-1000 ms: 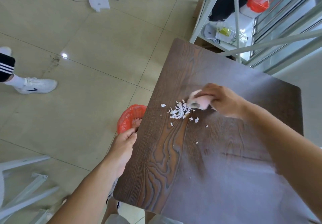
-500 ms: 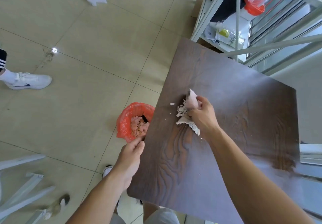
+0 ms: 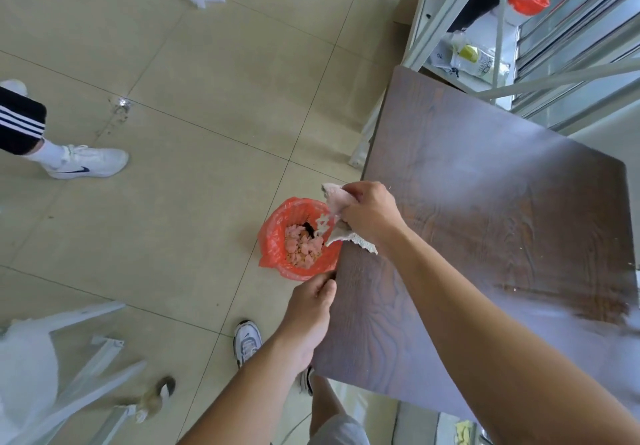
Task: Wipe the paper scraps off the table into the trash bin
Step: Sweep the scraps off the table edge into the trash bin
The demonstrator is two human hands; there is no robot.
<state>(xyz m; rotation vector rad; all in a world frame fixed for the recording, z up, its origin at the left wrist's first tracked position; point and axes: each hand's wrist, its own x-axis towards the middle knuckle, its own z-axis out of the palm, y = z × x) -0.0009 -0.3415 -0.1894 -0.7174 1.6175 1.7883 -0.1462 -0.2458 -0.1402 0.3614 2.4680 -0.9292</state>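
1. tabletop [image 3: 485,222]: dark wood grain, seen from above; a few white specks near its right edge.
2. our right hand [image 3: 370,214]: at the tabletop's left edge, fingers closed around a pale cloth [image 3: 337,198] that hangs over the edge.
3. paper scraps [image 3: 322,227]: a small white clump just beside the cloth, past the tabletop edge and over the bin's mouth.
4. trash bin [image 3: 277,236]: on the floor beside the tabletop, lined with an orange-red bag, holding pinkish crumpled pieces.
5. our left hand [image 3: 310,313]: fingers curled over the tabletop's left edge, gripping it, near the bin.
6. white sneaker [image 3: 88,164]: another person's, at left, dark swoosh logo on its side; black trousers with white stripes above.
7. shelf rack [image 3: 478,46]: white frame behind the tabletop, packets on it; we cannot read their print.
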